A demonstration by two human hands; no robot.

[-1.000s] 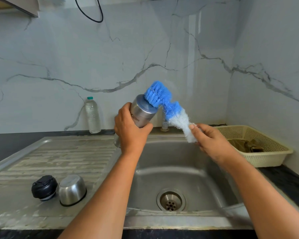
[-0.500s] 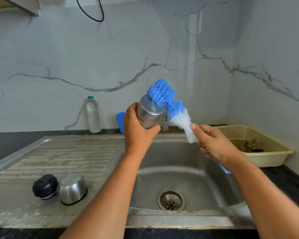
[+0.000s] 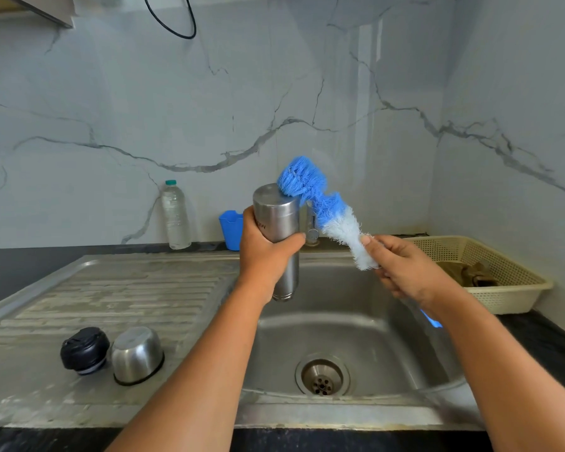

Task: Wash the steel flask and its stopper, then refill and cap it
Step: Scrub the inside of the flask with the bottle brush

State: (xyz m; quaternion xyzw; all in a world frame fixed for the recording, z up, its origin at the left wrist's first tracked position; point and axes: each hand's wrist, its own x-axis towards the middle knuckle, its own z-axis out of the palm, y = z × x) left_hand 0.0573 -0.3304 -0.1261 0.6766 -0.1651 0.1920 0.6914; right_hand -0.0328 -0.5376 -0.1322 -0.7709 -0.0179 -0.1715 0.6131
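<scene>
My left hand [image 3: 268, 252] grips the steel flask [image 3: 279, 220] upside down and nearly upright over the sink basin [image 3: 372, 340]. Its flat base faces up. My right hand [image 3: 405, 272] holds a blue and white bottle brush [image 3: 323, 203], whose blue tip presses on the flask's base at its right edge. The black stopper [image 3: 85, 350] and the steel cup lid [image 3: 137, 353], mouth down, sit side by side on the draining board [image 3: 128, 288] at the left.
A clear plastic water bottle [image 3: 176, 216] and a small blue cup [image 3: 231, 230] stand against the marble wall. A tap [image 3: 312, 230] is behind the flask. A cream plastic basket [image 3: 490, 272] holding a brown cloth sits right of the sink. The drain [image 3: 322, 376] lies below.
The flask has swung from tilted to nearly upright and shifted right, uncovering the blue cup. The brush stayed against the flask's base and followed it.
</scene>
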